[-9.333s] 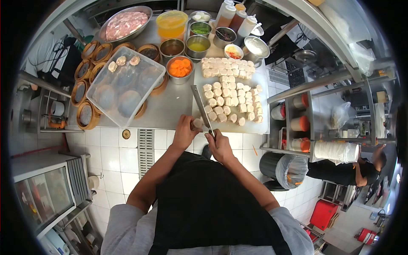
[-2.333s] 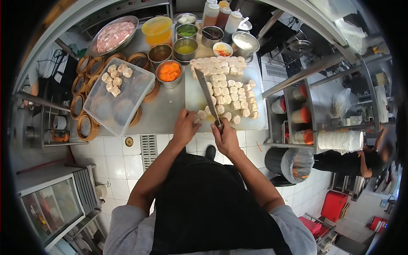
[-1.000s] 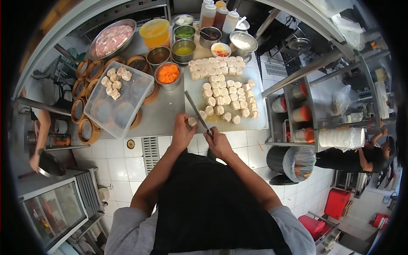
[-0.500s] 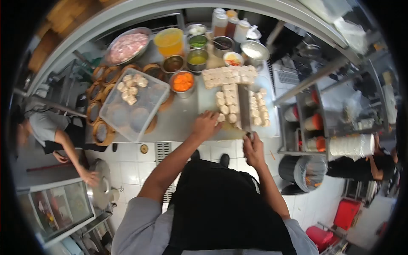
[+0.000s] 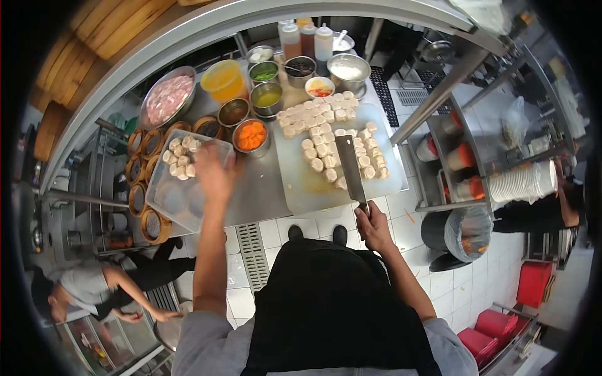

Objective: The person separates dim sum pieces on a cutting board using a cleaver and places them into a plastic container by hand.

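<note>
My right hand (image 5: 374, 227) grips the handle of a cleaver (image 5: 350, 164), its broad blade pointing away over the cutting board (image 5: 307, 192). Rows of pale, chunky dumpling-like pieces (image 5: 321, 141) cover the board on both sides of the blade. My left hand (image 5: 216, 175), smeared by motion, is over the right side of a clear plastic tub (image 5: 164, 207). Inside the tub, near its far end, sits a cluster of similar pale pieces (image 5: 180, 158). Blur hides whether anything is between my left fingers.
Beyond the tub and board stand a bowl of carrot slices (image 5: 251, 136), a yellow container (image 5: 224, 81), sauce bowls and squeeze bottles (image 5: 323, 42). Bamboo steamers (image 5: 155, 224) line the left side. A co-worker (image 5: 94, 285) bends at lower left. A lined bin (image 5: 467, 235) is at right.
My left hand has moved from the pieces at the board's near left to the tub. The cleaver stays in my right hand. My view has shifted, and the co-worker appears lower.
</note>
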